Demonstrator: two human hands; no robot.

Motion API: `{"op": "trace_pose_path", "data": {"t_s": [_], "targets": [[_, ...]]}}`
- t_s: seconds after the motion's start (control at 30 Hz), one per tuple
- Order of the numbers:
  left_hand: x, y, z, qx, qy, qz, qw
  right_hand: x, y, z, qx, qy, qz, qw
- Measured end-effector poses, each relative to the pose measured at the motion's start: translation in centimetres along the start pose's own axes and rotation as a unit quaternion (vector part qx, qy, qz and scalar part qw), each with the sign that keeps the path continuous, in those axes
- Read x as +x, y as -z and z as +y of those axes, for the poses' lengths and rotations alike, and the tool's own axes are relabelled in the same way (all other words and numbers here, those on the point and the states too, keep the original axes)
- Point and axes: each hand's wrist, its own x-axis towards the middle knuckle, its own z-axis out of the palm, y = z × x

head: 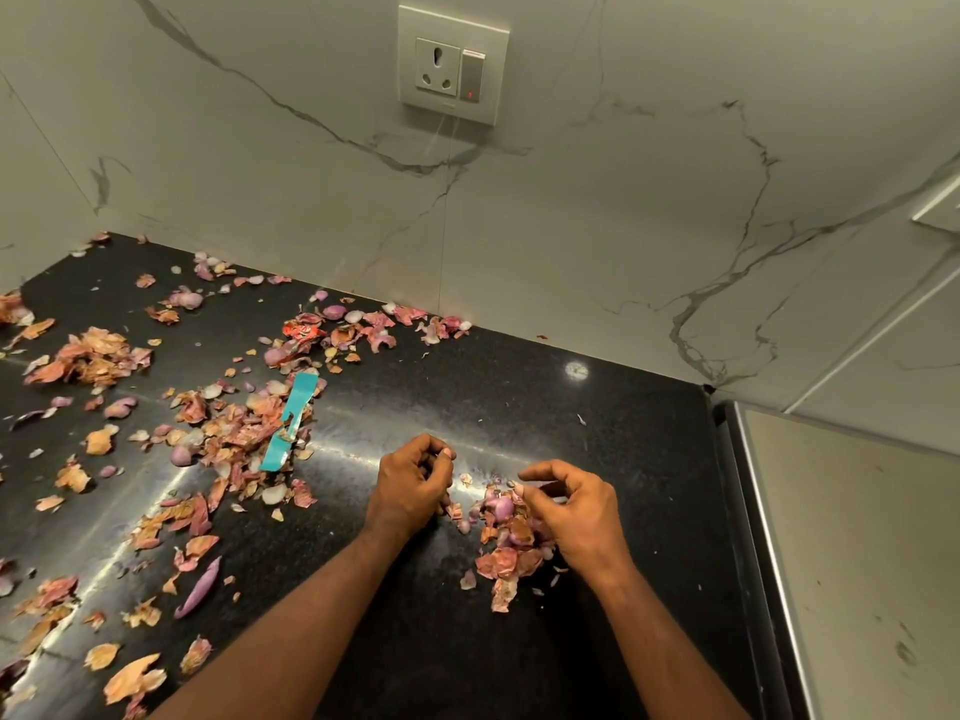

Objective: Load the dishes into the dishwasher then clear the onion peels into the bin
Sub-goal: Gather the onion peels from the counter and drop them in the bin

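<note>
Head cam, looking down at kitchen corner. White marble-look wall (571,200) w/ grey veins across top half; socket + switch plate (452,62) mounted near top centre, small red light on switch. Black speckled countertop (467,397) across lower half, glossy, light glare in streaks. Pale cabinet side (857,537) at right edge, beside counter end.

Onion peels (228,428), pink/orange/purple, scattered over left + centre of counter, thickest mid-left, some up along wall line. Smaller gathered pile of peels (506,543) at centre-right, touching right hand. Teal strip (288,423), prob. plastic or paper, lying tilted on main scatter. Crumpled red wrapper (301,332) among peels nr wall.

Two bare forearms reaching in from bottom. Left hand (410,485) just left of pile, fingers curled in, tips pinched together; a few small peel bits showing under palm edge, so gripping scraps, amount unclear. Right hand (576,511) resting against right side of pile, fingers bent + curved over it, cupping peels loosely; thumb + forefinger apart. Hands near each other, not touching.
</note>
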Motion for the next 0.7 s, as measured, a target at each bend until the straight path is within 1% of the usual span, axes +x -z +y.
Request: {"op": "trace_pose_path", "data": {"t_s": [0.13, 0.23, 0.3, 0.37, 0.4, 0.43, 0.5, 0.57, 0.63, 0.7], "targets": [[0.0, -0.2, -0.1, 0.004, -0.002, -0.006, 1.0, 2.2, 1.2, 1.1, -0.026, -0.033, 0.0, 0.999], [0.0, -0.1, -0.1, 0.012, -0.004, -0.013, 1.0, 5.4, 2.7, 2.3, -0.06, -0.081, -0.003, 0.995], [-0.1, -0.1, 0.0, 0.014, -0.006, -0.014, 1.0, 7.7, 3.7, 3.4, -0.099, -0.114, -0.016, 0.988], [-0.1, -0.1, 0.0, 0.014, -0.005, -0.013, 1.0, 9.5, 4.4, 4.6, -0.139, -0.125, -0.037, 0.982], [-0.1, -0.1, 0.0, 0.013, -0.005, -0.012, 1.0, 10.1, 4.6, 4.9, -0.128, -0.131, -0.039, 0.982], [-0.1, -0.1, 0.0, 0.012, -0.004, -0.011, 1.0, 10.5, 4.7, 5.1, -0.094, -0.132, -0.027, 0.986], [0.0, 0.0, 0.1, 0.013, -0.005, -0.009, 1.0, 10.4, 4.7, 5.1, 0.005, -0.149, 0.046, 0.988], [0.1, 0.0, 0.1, 0.016, -0.008, -0.01, 1.0, 9.7, 4.7, 5.2, 0.06, -0.162, 0.119, 0.978], [0.2, -0.1, 0.0, 0.018, -0.007, -0.013, 1.0, 8.8, 4.5, 5.6, 0.064, -0.157, 0.124, 0.978], [0.3, -0.1, -0.1, 0.023, -0.005, -0.014, 1.0, 8.1, 4.2, 6.0, 0.048, -0.137, 0.089, 0.985]]}}
